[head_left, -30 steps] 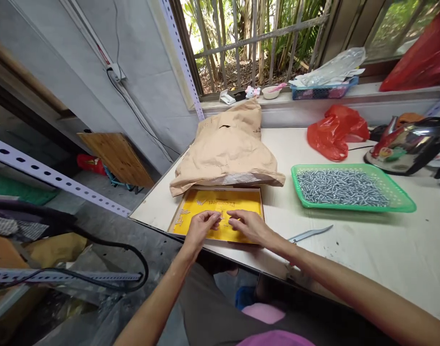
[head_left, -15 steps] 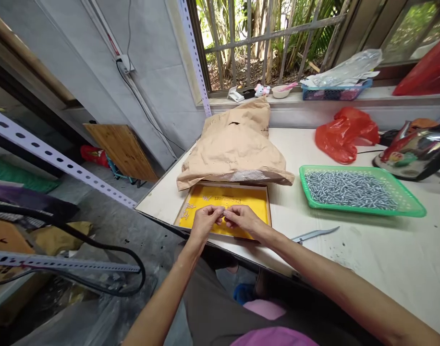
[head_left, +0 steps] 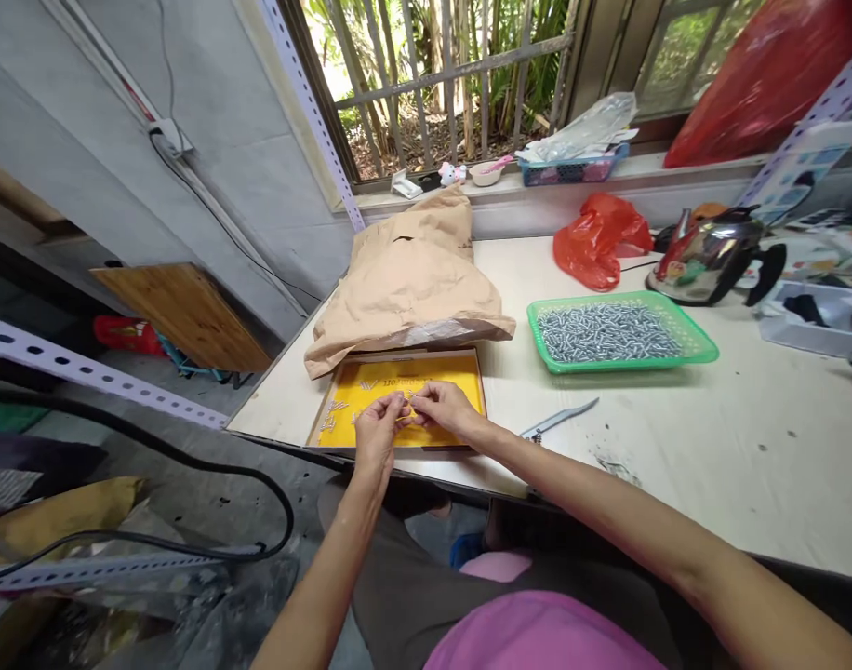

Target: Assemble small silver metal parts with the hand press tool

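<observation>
Over a shallow box with a yellow bottom (head_left: 426,374), my left hand (head_left: 379,430) and my right hand (head_left: 445,409) meet almost fingertip to fingertip. Each is closed in a pinch. A tiny light speck shows at the right fingertips, but its kind is too small to tell; what the left fingers pinch is hidden. Several small, pale metal pieces that look like screws (head_left: 332,416) lie in the box, left of my left hand. Printed letters on the yellow bottom are partly covered by my hands.
A big brown paper bag (head_left: 412,293) overhangs the box's back edge. To the right stand a green basket (head_left: 628,365) of many metal screws and a steel kettle (head_left: 709,256). A grey knife-like tool (head_left: 562,419) lies near my right forearm. A red plastic bag (head_left: 600,242) sits behind the basket.
The view has swung to the right, bringing a white bin at the right into sight. My hands stay together over the box, their fingers slightly shifted, and more small pieces show beside my left hand.
</observation>
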The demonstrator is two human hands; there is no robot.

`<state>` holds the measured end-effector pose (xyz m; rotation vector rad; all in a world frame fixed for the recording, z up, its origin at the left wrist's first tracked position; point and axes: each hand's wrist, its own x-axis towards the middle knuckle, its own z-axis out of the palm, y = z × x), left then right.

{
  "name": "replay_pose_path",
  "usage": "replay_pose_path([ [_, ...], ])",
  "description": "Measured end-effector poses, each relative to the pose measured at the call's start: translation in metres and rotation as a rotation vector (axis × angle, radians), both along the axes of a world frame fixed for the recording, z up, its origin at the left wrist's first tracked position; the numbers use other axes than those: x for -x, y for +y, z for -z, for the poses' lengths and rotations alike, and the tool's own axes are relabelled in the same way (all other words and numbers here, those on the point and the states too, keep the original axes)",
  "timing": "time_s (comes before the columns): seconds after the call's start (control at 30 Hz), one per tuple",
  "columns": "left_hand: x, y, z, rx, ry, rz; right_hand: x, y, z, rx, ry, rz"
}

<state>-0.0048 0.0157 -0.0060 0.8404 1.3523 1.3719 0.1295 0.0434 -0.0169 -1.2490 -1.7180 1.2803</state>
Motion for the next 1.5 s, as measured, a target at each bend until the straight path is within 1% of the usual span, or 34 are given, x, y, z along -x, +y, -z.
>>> replay_pose_path([
  [0.07, -0.001, -0.001, -0.004, -0.044, 0.131, -0.031, -0.009, 0.0, -0.003, -0.142, -0.194, -0.025],
  [0.17, -0.005, -0.006, -0.012, -0.065, 0.244, 0.012, -0.026, -0.002, -0.011, -0.194, -0.296, -0.061],
  [0.23, -0.012, -0.01, -0.019, -0.04, 0.256, 0.063, -0.039, -0.007, -0.018, -0.231, -0.371, -0.097],
  [0.3, -0.023, -0.017, -0.024, 0.002, 0.23, 0.127, -0.057, -0.014, -0.024, -0.326, -0.453, -0.118],
  [0.37, -0.039, -0.025, -0.026, 0.055, 0.196, 0.204, -0.082, -0.026, -0.029, -0.456, -0.507, -0.095],
  [0.43, -0.057, -0.033, -0.026, 0.106, 0.175, 0.297, -0.115, -0.043, -0.031, -0.529, -0.52, -0.03],
  [0.5, -0.077, -0.041, -0.022, 0.154, 0.175, 0.401, -0.151, -0.064, -0.028, -0.516, -0.549, 0.015],
  [0.6, -0.103, -0.05, -0.012, 0.231, 0.208, 0.552, -0.202, -0.102, -0.017, -0.417, -0.634, -0.005],
  [0.7, -0.121, -0.054, 0.002, 0.303, 0.303, 0.658, -0.232, -0.134, -0.003, -0.336, -0.72, -0.036],
  [0.77, -0.128, -0.053, 0.01, 0.355, 0.369, 0.693, -0.239, -0.147, 0.004, -0.305, -0.772, -0.022],
  [0.87, -0.135, -0.049, 0.015, 0.429, 0.43, 0.727, -0.238, -0.154, 0.01, -0.293, -0.807, 0.03],
  [1.03, -0.143, -0.045, 0.011, 0.51, 0.523, 0.77, -0.234, -0.151, 0.017, -0.275, -0.801, 0.076],
  [1.27, -0.145, -0.038, 0.008, 0.565, 0.63, 0.868, -0.236, -0.151, 0.021, -0.298, -0.864, 0.077],
  [1.4, -0.145, -0.031, 0.007, 0.668, 0.607, 0.946, -0.234, -0.152, 0.02, -0.287, -0.892, 0.072],
  [1.5, -0.144, -0.027, 0.008, 0.735, 0.565, 0.979, -0.234, -0.152, 0.017, -0.268, -0.886, 0.06],
])
